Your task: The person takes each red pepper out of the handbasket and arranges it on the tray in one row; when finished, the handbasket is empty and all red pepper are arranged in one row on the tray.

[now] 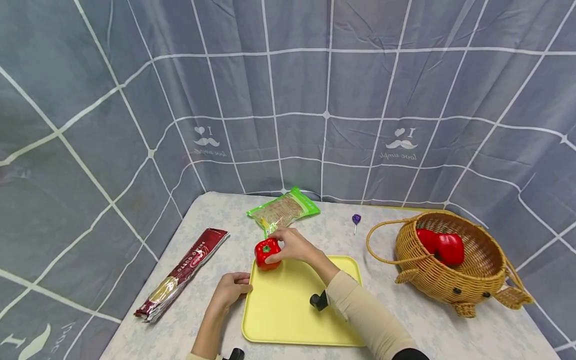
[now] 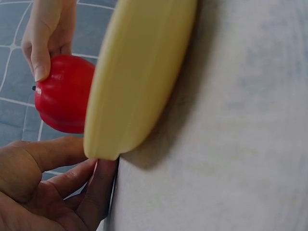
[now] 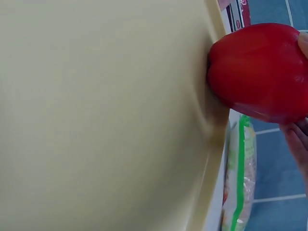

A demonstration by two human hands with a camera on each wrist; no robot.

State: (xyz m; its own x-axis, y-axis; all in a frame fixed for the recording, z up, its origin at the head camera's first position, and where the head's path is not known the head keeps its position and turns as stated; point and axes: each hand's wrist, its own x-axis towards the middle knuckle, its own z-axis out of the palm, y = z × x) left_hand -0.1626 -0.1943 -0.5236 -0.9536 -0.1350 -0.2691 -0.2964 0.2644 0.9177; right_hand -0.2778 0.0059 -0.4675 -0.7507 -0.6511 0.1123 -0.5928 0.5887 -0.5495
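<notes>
My right hand [image 1: 293, 247] holds a red bell pepper [image 1: 266, 260] with a green stem, the thumb on one side and the fingers on the other. The pepper sits at the far left corner of a yellow rectangular tray [image 1: 288, 310]. In the right wrist view the pepper [image 3: 260, 72] overlaps the tray's corner wall. At the tray's left edge, my left hand [image 1: 232, 289] pinches the rim. The left wrist view shows the left thumb against the tray's side [image 2: 139, 72] and fingertips under its edge.
On the right stands a wicker basket [image 1: 420, 280] with a loop handle and red peppers [image 1: 450, 249] inside. A long dark red packet [image 1: 189, 270] lies at left. Behind the tray are a green-edged bag [image 1: 281, 212] and a purple lollipop [image 1: 356, 219]. A grey curtain [image 1: 297, 135] hangs behind.
</notes>
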